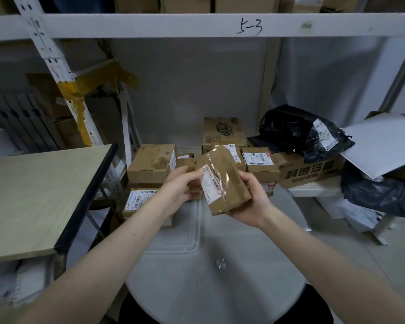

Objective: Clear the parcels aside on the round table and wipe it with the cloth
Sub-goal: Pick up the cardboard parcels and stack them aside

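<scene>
The round glass table (220, 288) fills the lower middle of the view, with a metal hub at its centre. Above its far part I hold a small taped brown parcel (229, 183) with a white label. My right hand (253, 199) grips it from below and the right. My left hand (180, 183) touches its left edge, and another small brown box sits under those fingers. Several cardboard parcels (150, 167) crowd the far edge of the table and the space behind it. No cloth is visible.
A wooden tabletop with a dark edge (33, 195) stands at the left. A white shelf beam (197, 24) marked 5-3 runs overhead. Black plastic bags (302, 134) and a white mailer (384, 143) lie at the right on a printed carton (309, 171).
</scene>
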